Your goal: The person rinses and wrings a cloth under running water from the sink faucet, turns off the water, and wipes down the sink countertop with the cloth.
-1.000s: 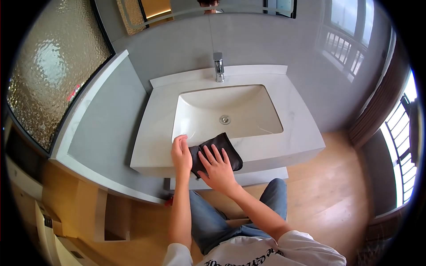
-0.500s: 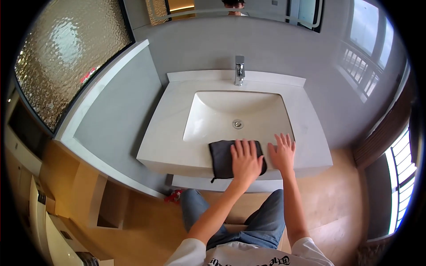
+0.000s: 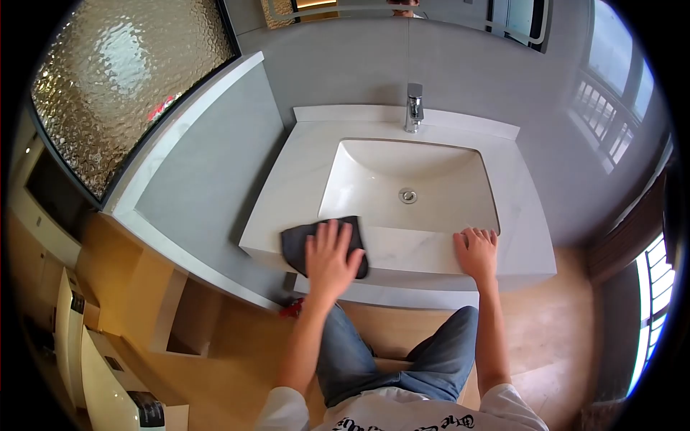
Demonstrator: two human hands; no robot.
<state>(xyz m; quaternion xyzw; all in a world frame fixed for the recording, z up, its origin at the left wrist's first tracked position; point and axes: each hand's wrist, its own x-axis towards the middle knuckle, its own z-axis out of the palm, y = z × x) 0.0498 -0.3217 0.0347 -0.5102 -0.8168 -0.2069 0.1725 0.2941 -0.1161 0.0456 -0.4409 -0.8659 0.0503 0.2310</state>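
Observation:
A dark grey cloth point(image 3: 293, 248) with black edging lies on the white countertop point(image 3: 410, 248), at the front left of the basin. Part of it droops over the front edge. My left hand point(image 3: 332, 262) rests flat on top of the cloth with its fingers spread, covering its middle. Over at the right, my right hand point(image 3: 479, 255) touches the counter's front strip by the basin's near right corner. Its fingers are slightly bent and nothing shows in them. The white sink basin point(image 3: 381, 169) is set into the counter, with a round metal drain point(image 3: 407, 195) in its floor.
A chrome faucet point(image 3: 414, 108) stands behind the basin. On the left is a low grey partition point(image 3: 215, 144) with textured glass point(image 3: 129, 79) beyond it. A mirror point(image 3: 460, 11) hangs above. A box-shaped wooden compartment point(image 3: 190, 316) sits low at left.
My left hand has moved left along the counter's front with the cloth, which has turned and shifted. My right hand stays by the basin's corner, its fingers more bent. The view has shifted slightly.

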